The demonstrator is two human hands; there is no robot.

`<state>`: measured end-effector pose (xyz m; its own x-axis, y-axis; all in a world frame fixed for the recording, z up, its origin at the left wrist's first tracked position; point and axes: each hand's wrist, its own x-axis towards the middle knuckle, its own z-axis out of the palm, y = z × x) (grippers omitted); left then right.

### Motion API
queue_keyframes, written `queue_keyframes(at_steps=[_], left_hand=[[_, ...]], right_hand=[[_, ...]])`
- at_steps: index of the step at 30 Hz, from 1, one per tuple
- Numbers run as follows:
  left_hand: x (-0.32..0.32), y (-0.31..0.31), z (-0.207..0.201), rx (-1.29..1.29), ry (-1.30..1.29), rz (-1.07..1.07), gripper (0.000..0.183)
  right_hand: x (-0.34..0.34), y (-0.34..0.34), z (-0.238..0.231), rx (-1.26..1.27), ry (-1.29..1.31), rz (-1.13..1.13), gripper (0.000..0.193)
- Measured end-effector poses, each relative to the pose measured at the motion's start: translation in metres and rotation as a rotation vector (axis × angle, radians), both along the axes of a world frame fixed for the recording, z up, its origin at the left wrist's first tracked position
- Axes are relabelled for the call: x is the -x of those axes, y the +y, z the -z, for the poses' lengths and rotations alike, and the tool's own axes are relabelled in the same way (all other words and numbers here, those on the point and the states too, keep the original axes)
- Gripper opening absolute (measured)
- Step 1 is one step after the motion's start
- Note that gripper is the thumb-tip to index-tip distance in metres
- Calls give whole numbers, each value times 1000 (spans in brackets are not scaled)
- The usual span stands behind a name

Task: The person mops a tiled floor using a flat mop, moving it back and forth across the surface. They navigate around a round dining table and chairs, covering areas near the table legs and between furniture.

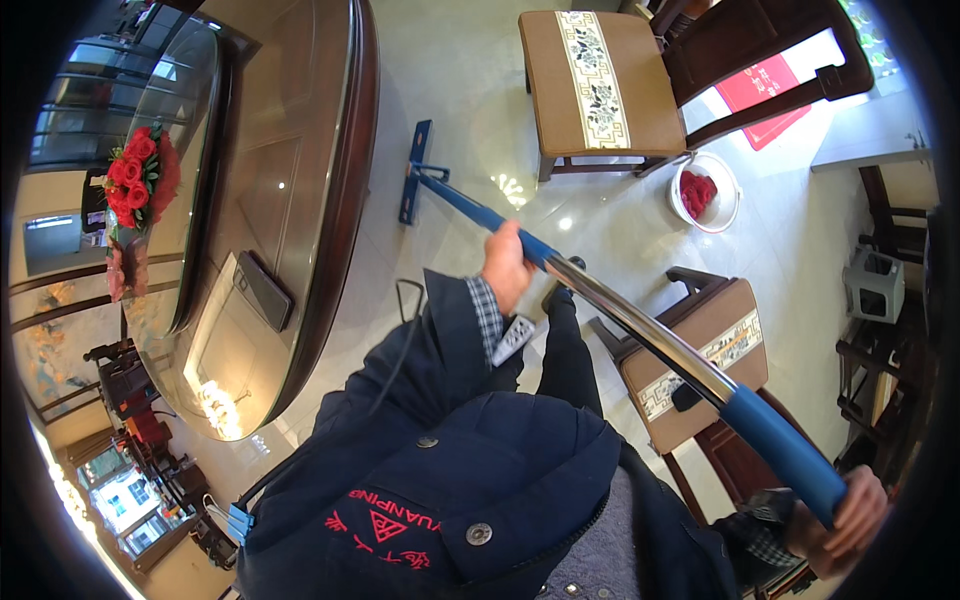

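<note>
My left fingers (508, 270) grip the flat mop (640, 326), their tips hidden. My right fingers (862, 508) clasp its handle end (782, 452), covering the tip.

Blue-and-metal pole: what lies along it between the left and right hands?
In the head view, from left hand to right hand: a short blue stretch, shiny metal section, then blue grip.

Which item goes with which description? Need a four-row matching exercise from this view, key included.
Column 1
1. left hand
2. bucket
3. bouquet
4. right hand

Column 2
A. red with green leaves
B. gripping the pole's far end, away from the flat head
C. white, holding red cloth
D. gripping nearer the flat head

Pairs: 1-D, 2-C, 3-A, 4-B
</note>
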<state>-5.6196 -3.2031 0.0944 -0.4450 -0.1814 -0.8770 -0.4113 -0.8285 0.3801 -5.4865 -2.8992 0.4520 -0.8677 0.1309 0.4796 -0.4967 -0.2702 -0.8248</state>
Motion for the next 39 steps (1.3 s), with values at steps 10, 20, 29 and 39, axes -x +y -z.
queue_keyframes(at_steps=[10, 20, 29, 39], left_hand=[[158, -55, 75, 103, 53, -138, 26], [221, -65, 104, 61, 34, -193, 17], [304, -129, 192, 306, -42, -159, 13], [328, -212, 309, 619, -68, -2, 12]], right_hand=[[139, -5, 112, -131, -457, -148, 42], [226, 5, 173, -68, -397, -350, 26], [298, -25, 292, 14, -646, -292, 21], [313, -73, 450, -18, -923, -508, 11]])
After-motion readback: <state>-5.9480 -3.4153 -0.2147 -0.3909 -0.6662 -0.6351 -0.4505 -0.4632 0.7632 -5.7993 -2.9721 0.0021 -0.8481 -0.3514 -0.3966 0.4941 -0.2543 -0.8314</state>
